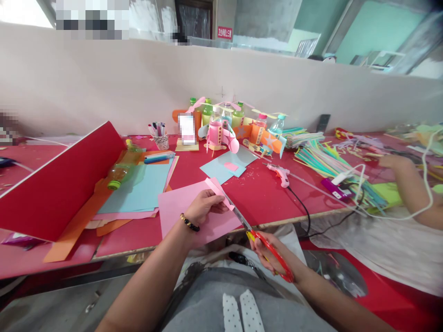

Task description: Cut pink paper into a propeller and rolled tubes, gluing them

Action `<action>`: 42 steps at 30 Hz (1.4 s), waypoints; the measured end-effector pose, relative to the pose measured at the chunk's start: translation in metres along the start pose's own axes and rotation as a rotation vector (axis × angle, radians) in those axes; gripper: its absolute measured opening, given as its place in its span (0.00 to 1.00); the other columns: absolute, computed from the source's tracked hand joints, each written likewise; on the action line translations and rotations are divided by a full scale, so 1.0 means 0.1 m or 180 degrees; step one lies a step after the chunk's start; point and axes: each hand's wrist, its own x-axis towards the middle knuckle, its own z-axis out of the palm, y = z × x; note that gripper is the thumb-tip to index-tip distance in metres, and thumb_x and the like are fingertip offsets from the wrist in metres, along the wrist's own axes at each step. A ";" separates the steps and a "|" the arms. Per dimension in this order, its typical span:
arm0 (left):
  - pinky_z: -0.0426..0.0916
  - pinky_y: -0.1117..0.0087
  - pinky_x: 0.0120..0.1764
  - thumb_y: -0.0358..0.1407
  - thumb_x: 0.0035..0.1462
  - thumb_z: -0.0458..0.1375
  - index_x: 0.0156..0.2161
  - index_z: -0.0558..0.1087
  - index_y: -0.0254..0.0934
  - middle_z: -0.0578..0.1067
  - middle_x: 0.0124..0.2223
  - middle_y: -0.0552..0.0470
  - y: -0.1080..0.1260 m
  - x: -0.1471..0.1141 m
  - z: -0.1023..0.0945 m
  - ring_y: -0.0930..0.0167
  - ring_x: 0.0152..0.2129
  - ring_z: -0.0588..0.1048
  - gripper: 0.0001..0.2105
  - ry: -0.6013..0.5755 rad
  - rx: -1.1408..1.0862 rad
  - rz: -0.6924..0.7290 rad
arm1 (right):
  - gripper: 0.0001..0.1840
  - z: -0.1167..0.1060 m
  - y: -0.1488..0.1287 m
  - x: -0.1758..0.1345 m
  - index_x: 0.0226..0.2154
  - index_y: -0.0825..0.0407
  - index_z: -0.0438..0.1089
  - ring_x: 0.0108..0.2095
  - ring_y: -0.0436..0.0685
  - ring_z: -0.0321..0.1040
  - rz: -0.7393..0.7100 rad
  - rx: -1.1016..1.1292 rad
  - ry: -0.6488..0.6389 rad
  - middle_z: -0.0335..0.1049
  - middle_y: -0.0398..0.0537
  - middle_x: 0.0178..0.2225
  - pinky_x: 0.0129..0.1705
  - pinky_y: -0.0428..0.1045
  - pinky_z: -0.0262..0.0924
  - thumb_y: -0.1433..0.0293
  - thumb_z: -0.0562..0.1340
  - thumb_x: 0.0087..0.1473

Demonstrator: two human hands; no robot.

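Observation:
In the head view, my left hand (204,207) pinches a narrow folded strip of pink paper (217,186). My right hand (268,251) grips a pair of scissors (273,252) with red and yellow handles. The scissor blades point up and left, and their tips meet the lower right end of the strip. Beneath my left hand lies a larger pink sheet (176,203) at the table's front edge. Just behind it are light blue sheets (216,167) with a small pink scrap (231,166) on top.
A pink glue gun (279,174) and its cord lie to the right. Paper-decorated bottles (216,129) stand at the back beside a pen cup (160,138). A red board (65,184) leans at left near a plastic bottle (124,165). Another person's arm (411,189) reaches in at right.

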 end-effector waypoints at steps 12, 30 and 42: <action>0.69 0.71 0.29 0.40 0.46 0.61 0.29 0.72 0.30 0.77 0.27 0.43 -0.01 0.01 0.00 0.71 0.22 0.75 0.12 -0.0001 0.0012 -0.0082 | 0.30 -0.02 0.08 -0.01 0.27 0.50 0.53 0.09 0.42 0.39 0.0022 -0.0038 -0.0024 0.43 0.30 0.11 0.10 0.41 0.40 0.39 0.49 0.46; 0.68 0.72 0.27 0.40 0.46 0.61 0.28 0.71 0.31 0.75 0.25 0.47 -0.01 0.01 0.02 0.72 0.21 0.74 0.12 0.0102 -0.0107 0.0101 | 0.27 -0.01 0.16 0.02 0.27 0.50 0.53 0.09 0.42 0.41 -0.0069 -0.0096 -0.0002 0.43 0.30 0.12 0.10 0.40 0.38 0.42 0.47 0.50; 0.69 0.72 0.27 0.39 0.47 0.61 0.30 0.70 0.31 0.75 0.25 0.47 -0.03 0.01 0.00 0.72 0.21 0.74 0.11 0.0134 -0.0087 0.0082 | 0.28 0.03 0.10 0.00 0.25 0.50 0.52 0.09 0.42 0.37 -0.0080 0.0005 0.0019 0.41 0.30 0.11 0.10 0.41 0.38 0.41 0.48 0.49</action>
